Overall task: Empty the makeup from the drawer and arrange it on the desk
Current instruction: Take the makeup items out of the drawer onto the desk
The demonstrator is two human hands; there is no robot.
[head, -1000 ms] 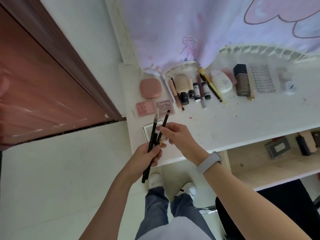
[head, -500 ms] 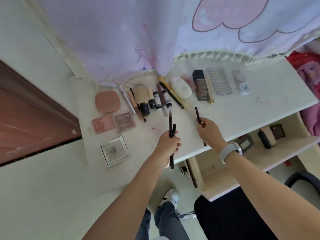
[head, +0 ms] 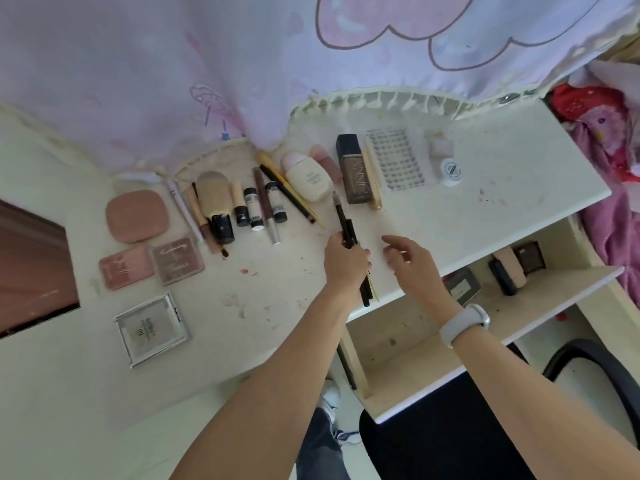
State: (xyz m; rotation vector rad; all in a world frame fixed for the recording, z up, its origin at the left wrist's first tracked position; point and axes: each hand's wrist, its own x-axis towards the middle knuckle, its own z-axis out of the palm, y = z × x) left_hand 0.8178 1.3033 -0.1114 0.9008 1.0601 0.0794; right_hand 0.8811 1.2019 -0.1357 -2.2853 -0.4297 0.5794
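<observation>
My left hand (head: 346, 266) grips a small bundle of thin black makeup pencils (head: 343, 220) over the front of the white desk (head: 491, 206); their tips point away from me. My right hand (head: 410, 259) hovers just right of it with relaxed fingers and nothing in it. A row of makeup lies along the back of the desk: a pink compact (head: 136, 216), a powder brush (head: 214, 199), small tubes (head: 251, 209), a cream bottle (head: 308, 178) and a dark foundation bottle (head: 355, 168). The open drawer (head: 433, 382) below right holds a few dark items (head: 500, 277).
Two pink palettes (head: 152, 265) and a clear square case (head: 152, 330) lie at the desk's left. A lash tray (head: 396, 159) and small white jar (head: 452, 171) sit at the right. A lilac curtain (head: 207, 64) hangs over the back edge. A black chair (head: 433, 452) stands below.
The view swung right. My right hand, which pinched a single black pencil half a second ago, is now empty. My left hand has kept its bundle and moved further over the desk.
</observation>
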